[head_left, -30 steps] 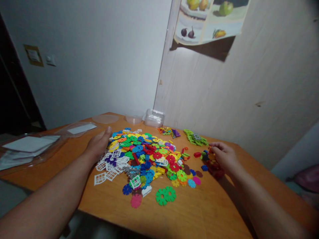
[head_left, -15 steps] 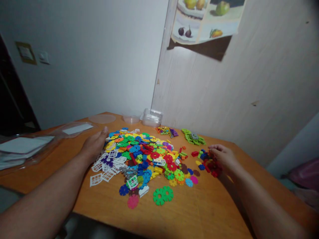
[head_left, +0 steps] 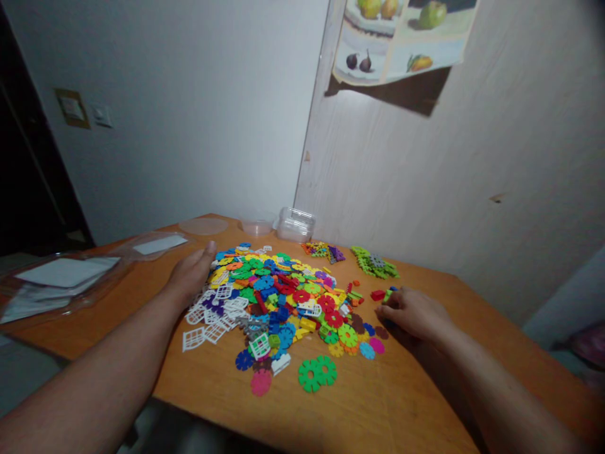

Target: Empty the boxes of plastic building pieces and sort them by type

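A large mixed heap of coloured plastic pieces [head_left: 283,290] covers the middle of the table, with snowflake discs and small building bricks among them. My left hand [head_left: 193,272] rests along the heap's left side, thumb raised and holding nothing visible; its other fingers are partly hidden. White lattice window pieces [head_left: 215,318] lie just in front of it. To the right of the heap, my right hand [head_left: 418,314] is low over a small group of bricks, its fingers bent together and hiding most of them. A red brick [head_left: 377,294] shows beyond its fingertips. What those fingers hold cannot be made out.
Two joined green snowflake discs [head_left: 311,376] lie near the front edge. Behind the heap are a purple-orange cluster [head_left: 326,251], a lime-green cluster [head_left: 373,261] and clear plastic tubs [head_left: 295,225]. Papers in clear plastic [head_left: 66,272] lie at the left.
My right hand has shifted toward the heap and lowered over the small bricks, which it now mostly covers. My left hand stays by the heap. The whole view has shifted slightly.
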`<control>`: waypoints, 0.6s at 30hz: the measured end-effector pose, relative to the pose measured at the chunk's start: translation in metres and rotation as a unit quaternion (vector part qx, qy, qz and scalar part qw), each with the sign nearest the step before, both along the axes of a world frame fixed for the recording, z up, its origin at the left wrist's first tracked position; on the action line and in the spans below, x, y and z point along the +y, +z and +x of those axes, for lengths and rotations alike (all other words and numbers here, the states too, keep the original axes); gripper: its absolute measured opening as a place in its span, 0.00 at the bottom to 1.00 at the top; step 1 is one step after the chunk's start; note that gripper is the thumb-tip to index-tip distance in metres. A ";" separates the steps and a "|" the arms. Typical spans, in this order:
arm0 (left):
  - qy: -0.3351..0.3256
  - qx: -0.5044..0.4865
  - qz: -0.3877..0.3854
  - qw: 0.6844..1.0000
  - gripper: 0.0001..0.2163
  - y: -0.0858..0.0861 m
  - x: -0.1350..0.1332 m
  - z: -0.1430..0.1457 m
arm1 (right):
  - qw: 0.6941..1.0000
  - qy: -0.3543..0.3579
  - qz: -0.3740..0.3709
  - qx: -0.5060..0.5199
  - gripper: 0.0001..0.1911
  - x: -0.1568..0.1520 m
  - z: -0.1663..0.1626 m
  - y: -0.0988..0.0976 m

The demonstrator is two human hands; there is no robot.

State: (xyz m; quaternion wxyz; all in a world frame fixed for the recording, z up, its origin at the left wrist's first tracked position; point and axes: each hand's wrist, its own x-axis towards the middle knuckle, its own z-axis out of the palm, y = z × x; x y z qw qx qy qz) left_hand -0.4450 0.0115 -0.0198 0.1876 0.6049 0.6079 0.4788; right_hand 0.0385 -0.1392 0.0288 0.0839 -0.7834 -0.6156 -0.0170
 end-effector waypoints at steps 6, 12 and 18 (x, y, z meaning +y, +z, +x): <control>-0.005 0.002 0.007 1.000 0.36 0.003 -0.005 0.004 | 0.991 0.018 -0.067 -0.115 0.16 0.007 -0.006 -0.004; -0.007 -0.005 0.008 1.000 0.38 0.006 -0.010 0.007 | 0.992 0.032 -0.070 -0.097 0.14 0.011 -0.001 -0.008; -0.026 -0.026 0.003 0.999 0.37 0.002 -0.007 0.006 | 0.985 0.046 -0.061 -0.154 0.19 0.010 -0.007 -0.006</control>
